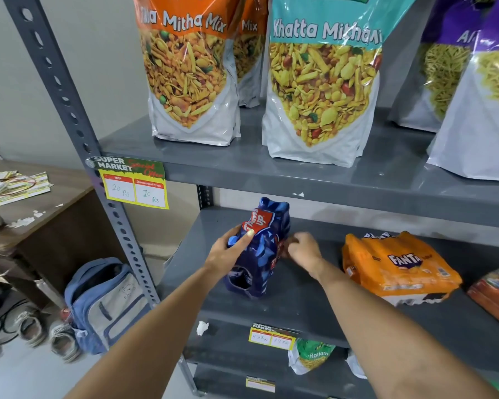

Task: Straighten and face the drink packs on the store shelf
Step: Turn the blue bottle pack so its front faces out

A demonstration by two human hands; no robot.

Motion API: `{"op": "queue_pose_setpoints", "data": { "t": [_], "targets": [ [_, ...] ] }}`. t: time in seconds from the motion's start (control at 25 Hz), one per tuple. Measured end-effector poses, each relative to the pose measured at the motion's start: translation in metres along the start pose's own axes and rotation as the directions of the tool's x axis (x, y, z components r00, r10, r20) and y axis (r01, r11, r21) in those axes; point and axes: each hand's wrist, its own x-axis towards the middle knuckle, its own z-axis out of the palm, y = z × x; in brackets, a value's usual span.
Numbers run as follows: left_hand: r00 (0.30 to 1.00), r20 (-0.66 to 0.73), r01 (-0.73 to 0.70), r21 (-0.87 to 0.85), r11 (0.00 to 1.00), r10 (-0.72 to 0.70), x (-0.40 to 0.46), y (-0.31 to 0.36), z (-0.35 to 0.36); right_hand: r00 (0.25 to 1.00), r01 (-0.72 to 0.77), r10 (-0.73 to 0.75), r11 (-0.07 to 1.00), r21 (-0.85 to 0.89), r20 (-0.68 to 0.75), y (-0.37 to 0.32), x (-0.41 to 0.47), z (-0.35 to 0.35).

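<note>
I see a grey metal shelving unit [314, 168] against a pale wall, with a brown desk [41, 214] to its left and a blue backpack [104, 300] and a pair of shoes [52, 335] on the floor beside the upright. On the upper shelf stand big snack bags: an orange-topped one [190, 73], a teal-topped one [323, 87] and purple-topped ones [473, 90] at the right. A yellow price tag [136, 188] hangs from the upper shelf's front edge.

On the middle shelf [300, 300], the dark blue Thums Up pack [260, 251] stands on end, tilted, towards the left part of the board. My left hand [228, 254] grips its left side, thumb pressed across the front just under the red logo and fingers wrapped behind. My right hand [303, 249] is at the pack's right side, fingers curled in against the wrapping; I cannot tell whether it pinches the film or only touches it. So the pack sits between my two hands, with both forearms reaching in from below.

The orange Fanta pack [398, 266] lies flat, to the right of my right hand and apart from it, turned at an angle to the shelf edge. Another pack in reddish wrap [496, 295] shows at the far right, cut off by the frame edge.
</note>
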Motion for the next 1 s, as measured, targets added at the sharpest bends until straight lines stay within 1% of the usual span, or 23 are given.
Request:
{"op": "queue_pose_setpoints", "data": {
  "t": [0.04,0.08,0.12,0.2,0.24,0.28,0.36,0.48,0.56,0.68,0.8,1.0],
  "targets": [
    [1.0,0.0,0.004,0.036,0.999,-0.004,0.004,0.001,-0.006,0.991,0.061,-0.062,0.998,-0.02,-0.118,-0.005,0.004,-0.006],
    [1.0,-0.012,0.013,0.081,0.997,-0.012,0.007,0.004,-0.011,0.981,0.114,-0.117,0.993,-0.028,-0.154,-0.012,0.008,-0.012],
    [0.999,-0.041,0.022,0.124,0.992,-0.017,0.011,0.005,-0.017,0.983,0.153,-0.154,0.988,-0.022,-0.104,-0.017,0.013,-0.016],
    [0.986,-0.163,0.07,0.183,0.981,-0.039,0.016,0.011,-0.027,0.977,0.192,-0.186,0.98,-0.051,0.104,-0.027,0.021,-0.02],
    [0.971,-0.233,0.101,0.188,0.977,-0.055,0.021,0.013,-0.031,0.963,0.213,-0.197,0.974,-0.078,0.182,-0.029,0.022,-0.019],
    [0.955,-0.287,0.135,0.195,0.971,-0.075,0.026,0.016,-0.036,0.955,0.239,-0.213,0.965,-0.106,0.207,-0.03,0.023,-0.018],
    [0.928,-0.348,0.215,0.213,0.953,-0.131,0.038,0.024,-0.043,0.95,0.293,-0.266,0.94,-0.175,0.162,-0.028,0.019,-0.016],
    [0.914,-0.354,0.282,0.201,0.938,-0.198,0.052,0.033,-0.045,0.93,0.367,-0.344,0.89,-0.27,0.131,-0.027,0.003,-0.017],
    [0.911,-0.366,0.288,0.232,0.929,-0.192,0.052,0.037,-0.04,0.921,0.388,-0.365,0.87,-0.304,0.134,-0.028,-0.013,-0.017],
    [0.912,-0.379,0.292,0.331,0.897,-0.157,0.045,0.037,-0.037,0.923,0.385,-0.363,0.883,-0.268,0.128,-0.026,-0.038,-0.016],
    [0.925,-0.352,0.29,0.404,0.868,-0.145,0.031,0.033,-0.043,0.927,0.374,-0.357,0.896,-0.24,0.111,-0.023,-0.061,-0.012],
    [0.934,-0.346,0.265,0.492,0.83,-0.092,0.012,0.031,-0.047,0.947,0.321,-0.307,0.91,-0.263,0.094,-0.021,-0.09,-0.002]
  ]
}}
